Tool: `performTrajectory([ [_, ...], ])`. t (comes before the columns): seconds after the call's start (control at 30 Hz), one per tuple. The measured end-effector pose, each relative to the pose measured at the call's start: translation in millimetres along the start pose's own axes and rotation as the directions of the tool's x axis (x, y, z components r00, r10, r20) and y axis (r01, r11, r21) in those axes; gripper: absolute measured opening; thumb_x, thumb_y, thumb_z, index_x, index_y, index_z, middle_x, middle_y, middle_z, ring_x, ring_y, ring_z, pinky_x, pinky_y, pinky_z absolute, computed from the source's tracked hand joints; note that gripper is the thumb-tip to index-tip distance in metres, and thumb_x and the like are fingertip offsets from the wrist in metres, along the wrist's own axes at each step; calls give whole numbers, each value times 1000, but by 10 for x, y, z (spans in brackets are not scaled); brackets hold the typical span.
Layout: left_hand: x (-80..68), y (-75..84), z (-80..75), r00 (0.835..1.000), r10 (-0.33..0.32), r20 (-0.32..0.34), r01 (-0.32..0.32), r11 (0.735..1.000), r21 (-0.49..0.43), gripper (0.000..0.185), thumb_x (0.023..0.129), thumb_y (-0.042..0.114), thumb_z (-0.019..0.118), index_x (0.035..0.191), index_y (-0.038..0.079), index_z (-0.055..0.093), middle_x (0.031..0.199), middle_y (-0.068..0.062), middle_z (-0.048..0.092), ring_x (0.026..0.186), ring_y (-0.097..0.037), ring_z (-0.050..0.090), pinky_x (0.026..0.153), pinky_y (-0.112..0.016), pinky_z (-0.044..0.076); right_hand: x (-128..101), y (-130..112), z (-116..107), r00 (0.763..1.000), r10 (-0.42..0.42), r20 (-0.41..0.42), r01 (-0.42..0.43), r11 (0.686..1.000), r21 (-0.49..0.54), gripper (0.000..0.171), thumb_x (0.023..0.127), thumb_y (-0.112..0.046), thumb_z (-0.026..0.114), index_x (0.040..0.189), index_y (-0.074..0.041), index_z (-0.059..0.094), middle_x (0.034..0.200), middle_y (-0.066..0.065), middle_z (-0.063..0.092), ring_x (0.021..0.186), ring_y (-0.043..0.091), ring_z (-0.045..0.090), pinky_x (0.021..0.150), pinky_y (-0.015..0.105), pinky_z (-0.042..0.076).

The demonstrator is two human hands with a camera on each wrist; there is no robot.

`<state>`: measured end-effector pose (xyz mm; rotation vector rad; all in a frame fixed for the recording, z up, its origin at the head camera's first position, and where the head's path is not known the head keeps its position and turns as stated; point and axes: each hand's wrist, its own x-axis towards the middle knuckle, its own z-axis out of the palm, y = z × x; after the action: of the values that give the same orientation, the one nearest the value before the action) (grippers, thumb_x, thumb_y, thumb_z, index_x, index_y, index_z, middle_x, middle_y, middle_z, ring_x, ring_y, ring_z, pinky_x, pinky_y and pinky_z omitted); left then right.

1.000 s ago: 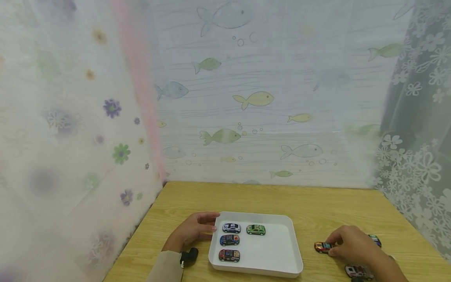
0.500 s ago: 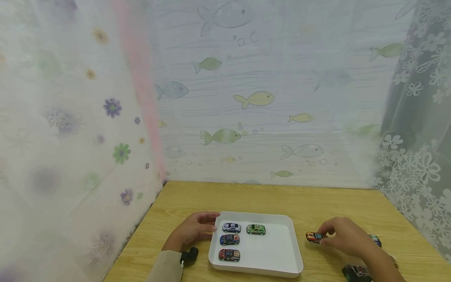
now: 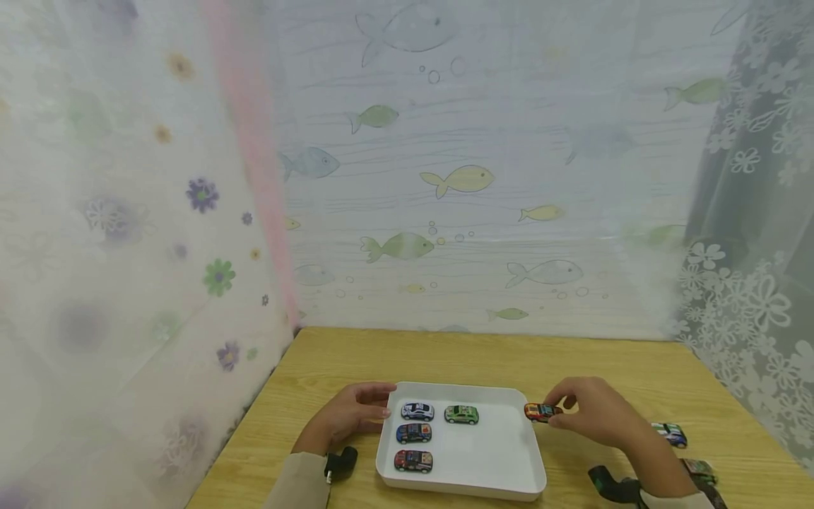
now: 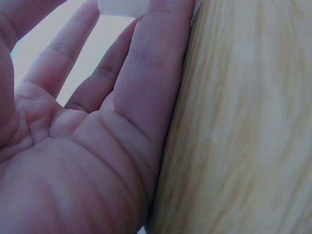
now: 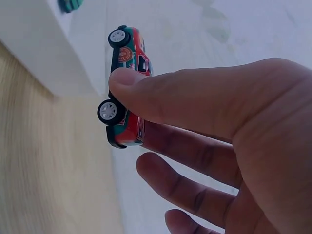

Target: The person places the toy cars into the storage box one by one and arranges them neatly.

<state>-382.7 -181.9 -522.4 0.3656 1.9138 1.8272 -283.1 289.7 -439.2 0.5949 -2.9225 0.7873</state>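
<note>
My right hand (image 3: pixel 591 413) pinches a red toy car (image 3: pixel 542 413) between thumb and fingers, above the right rim of a white tray (image 3: pixel 490 459). The right wrist view shows the thumb across the side of this toy car (image 5: pixel 127 114), its wheels toward the tray wall. My left hand (image 3: pixel 350 413) rests on the table at the tray's left edge, fingers extended along it. Inside the tray are a white toy car (image 3: pixel 417 411), a blue one (image 3: pixel 414 433) and a dark red one (image 3: pixel 413 461) in a left column, with a green toy car (image 3: pixel 461 414) beside the top one.
On the wooden table (image 3: pixel 356 353), a white-and-green toy car (image 3: pixel 670 434) and another toy car (image 3: pixel 699 470) lie right of the tray, partly behind my right arm. A fish-print curtain (image 3: pixel 470 212) hangs behind the table, and a flowered one (image 3: pixel 146 283) at left.
My right hand has moved left and away from me with the red toy car, from the table to the tray's right rim. My left hand has stayed at the tray's left edge.
</note>
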Motion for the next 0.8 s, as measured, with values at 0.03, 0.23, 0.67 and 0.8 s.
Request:
performTrajectory([
  [0.03,-1,0,1,1000,-1,-1,1,1000,0,58,91,8,79,146,10,59,145,-16,60,126,-27,63,96,-46,61,16,-19,11,1000,-4,-5,4,1000,3,21,83,-34,87,101,-27,78,102,-12,73,89,13,65,68,27,55],
  [0.23,0,-9,3,1000,-2,-4,2,1000,11,57,91,9,79,145,11,59,146,-15,59,127,-27,62,97,-45,61,105,-120,38,999,-30,-37,30,999,22,20,82,-31,88,99,-28,77,98,-14,72,85,10,63,64,24,52],
  [0.67,9,3,-2,1000,-3,9,3,1000,-2,57,92,8,78,146,11,58,147,-16,59,127,-27,62,97,-46,61,272,-304,112,991,-85,-101,89,996,32,19,81,-27,89,97,-26,79,96,-14,72,83,9,62,64,23,52],
  [0.8,-1,16,-4,1000,-5,8,5,1000,-1,56,93,7,77,146,11,58,147,-17,58,128,-28,62,97,-46,61,318,-347,190,990,-89,-107,95,994,54,19,81,-29,89,97,-25,80,97,-12,74,81,8,62,63,22,52],
])
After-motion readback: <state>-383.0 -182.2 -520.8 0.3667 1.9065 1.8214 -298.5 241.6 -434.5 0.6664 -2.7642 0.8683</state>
